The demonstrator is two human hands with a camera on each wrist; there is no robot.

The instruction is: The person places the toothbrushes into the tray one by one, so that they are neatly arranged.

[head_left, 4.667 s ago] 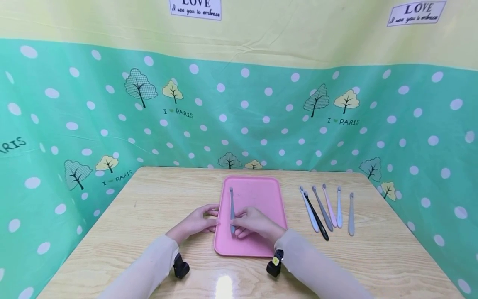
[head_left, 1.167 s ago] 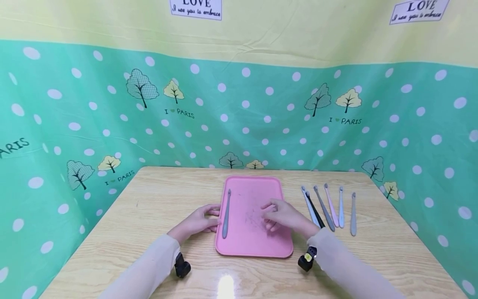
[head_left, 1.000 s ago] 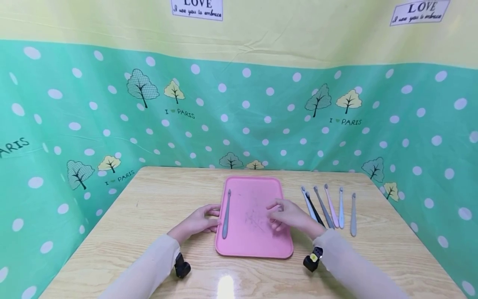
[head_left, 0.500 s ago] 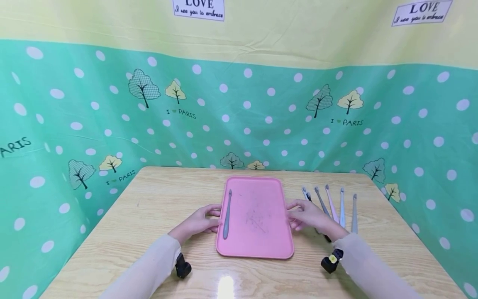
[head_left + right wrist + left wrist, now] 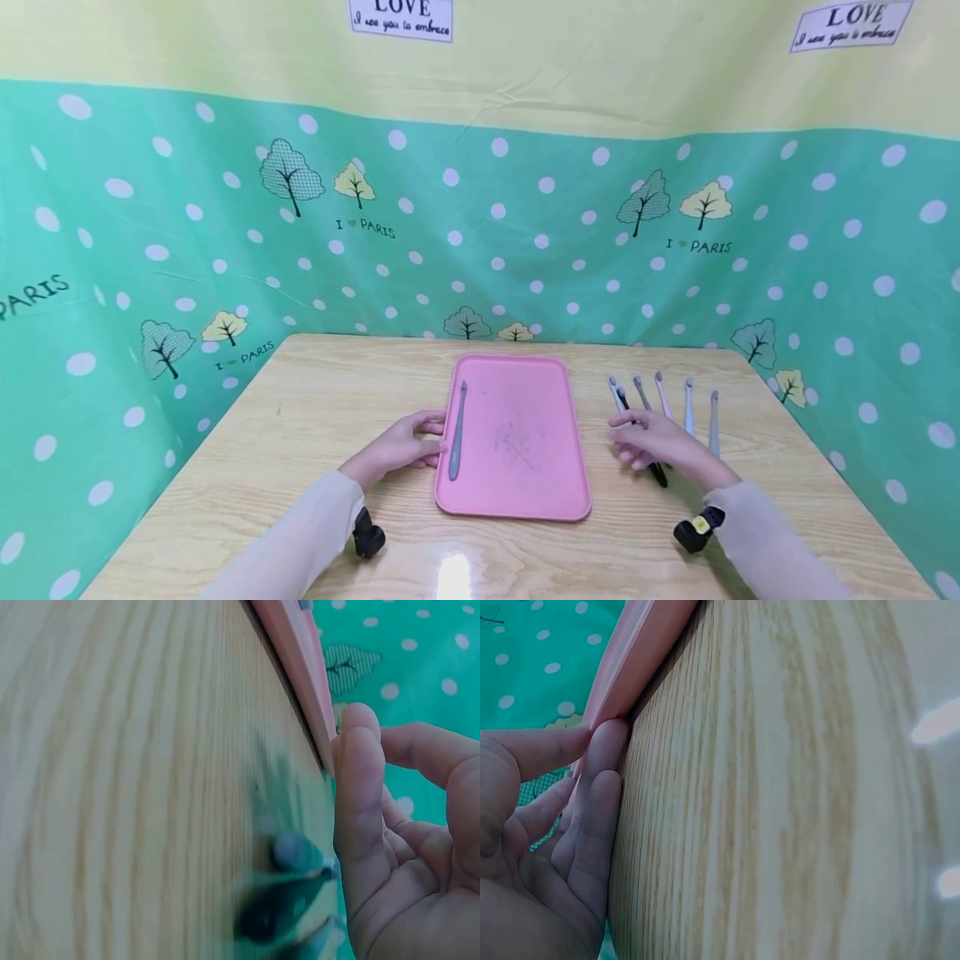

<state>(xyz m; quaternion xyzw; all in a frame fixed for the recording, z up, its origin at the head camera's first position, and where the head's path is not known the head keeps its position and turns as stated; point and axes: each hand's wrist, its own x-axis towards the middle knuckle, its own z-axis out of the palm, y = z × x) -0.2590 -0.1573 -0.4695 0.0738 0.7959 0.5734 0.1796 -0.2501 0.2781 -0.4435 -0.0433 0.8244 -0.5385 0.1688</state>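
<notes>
In the head view, my left hand [image 5: 401, 446] holds the left edge of a pink tray [image 5: 517, 492], thumb and fingers at its rim. The left wrist view shows that thumb and the fingertips meeting at the tray's edge [image 5: 641, 667]. One grey toothbrush [image 5: 457, 433] lies lengthwise along the tray's left side. My right hand [image 5: 663, 442], fingers loosely bent and holding nothing, hovers over several toothbrushes right of the tray. It partly covers a black toothbrush [image 5: 660, 475], a pink toothbrush [image 5: 664, 398] and a light blue toothbrush [image 5: 688, 404]. The right wrist view shows blurred toothbrush handles [image 5: 262, 919] below that hand.
The toothbrush row ends at the right with a grey toothbrush [image 5: 714, 421]. All stand on a wooden table [image 5: 345, 375], backed by a green dotted curtain [image 5: 495, 233]. Small dark marks show on the tray's surface.
My right hand has let go of the grey toothbrush, which now lies nearer the tray's left edge. It has moved right, off the tray, to the toothbrushes. My left hand has stayed put.
</notes>
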